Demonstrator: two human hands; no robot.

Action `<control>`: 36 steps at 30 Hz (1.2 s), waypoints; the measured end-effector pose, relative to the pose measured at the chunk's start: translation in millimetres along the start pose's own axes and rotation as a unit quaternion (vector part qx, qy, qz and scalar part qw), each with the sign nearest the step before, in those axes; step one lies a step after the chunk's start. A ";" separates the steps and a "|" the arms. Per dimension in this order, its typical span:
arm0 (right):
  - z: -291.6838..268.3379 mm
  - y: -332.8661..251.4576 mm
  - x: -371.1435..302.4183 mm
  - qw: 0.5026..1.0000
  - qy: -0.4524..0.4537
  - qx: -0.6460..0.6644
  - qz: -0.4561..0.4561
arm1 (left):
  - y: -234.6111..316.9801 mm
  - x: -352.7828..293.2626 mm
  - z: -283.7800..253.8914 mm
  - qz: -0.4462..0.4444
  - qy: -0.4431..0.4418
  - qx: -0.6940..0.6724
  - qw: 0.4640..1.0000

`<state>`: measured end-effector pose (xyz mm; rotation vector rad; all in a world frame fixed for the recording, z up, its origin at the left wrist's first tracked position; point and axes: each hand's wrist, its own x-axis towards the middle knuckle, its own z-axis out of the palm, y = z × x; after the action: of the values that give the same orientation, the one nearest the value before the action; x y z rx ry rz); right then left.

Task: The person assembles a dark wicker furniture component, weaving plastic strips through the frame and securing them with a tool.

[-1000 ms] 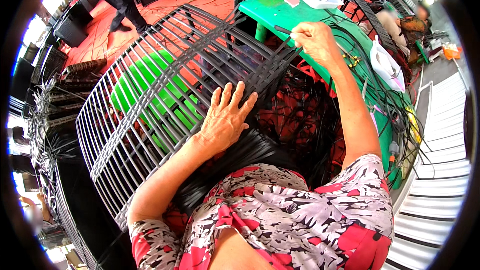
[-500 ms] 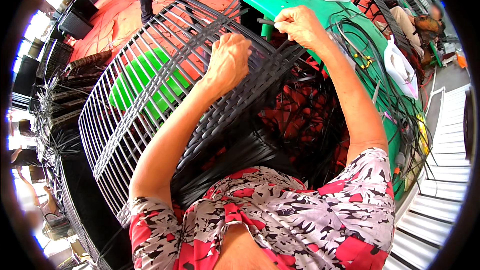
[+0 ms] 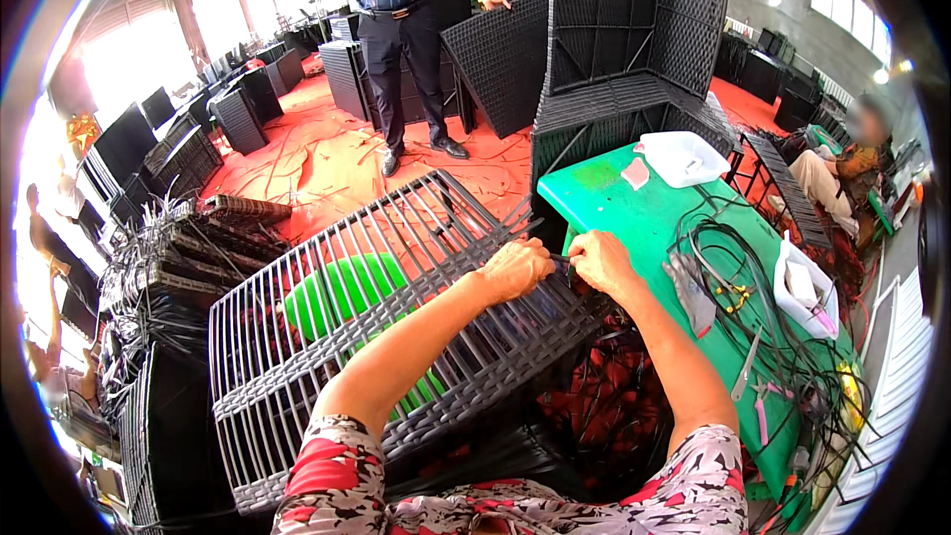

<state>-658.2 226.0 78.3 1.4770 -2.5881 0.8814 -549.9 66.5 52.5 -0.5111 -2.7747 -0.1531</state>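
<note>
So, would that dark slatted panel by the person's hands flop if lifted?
The dark slatted panel would probably stay fairly stiff, since bands of weaving run across it. It may feel light for its size, given its many open gaps.

Your sleeves (image 3: 332,473): red-white-black floral | strip (image 3: 562,260) at right grip (image 3: 602,263): black | frame (image 3: 485,388) below left grip (image 3: 519,267): dark grey | worktop (image 3: 634,223): green

Slatted frame (image 3: 391,309) ahead, left of a bench (image 3: 602,206); on the bench, a tray (image 3: 684,160) at the far end, loose strands (image 3: 788,367) nearer. Beyond the frame, a co-worker (image 3: 399,45) stands beside a panel (image 3: 500,64).
</note>
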 end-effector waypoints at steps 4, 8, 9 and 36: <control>-6.4 9.7 2.4 1.000 -0.009 0.012 0.015 | 10.6 1.4 -1.0 0.028 0.022 0.060 0.998; -6.7 4.5 0.6 0.999 -0.036 0.017 0.031 | 11.7 -4.1 1.5 0.047 0.010 0.107 0.993; -5.3 4.1 0.0 0.998 -0.039 0.026 0.036 | 12.1 -4.1 -1.1 0.050 0.012 0.116 0.992; -10.6 10.7 8.2 0.938 -0.249 0.193 0.146 | 29.7 -4.3 24.2 -0.067 0.100 0.115 0.986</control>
<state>-673.7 229.0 84.8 1.6002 -3.2165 1.2494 -542.2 96.6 29.6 -0.2378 -2.5853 0.0826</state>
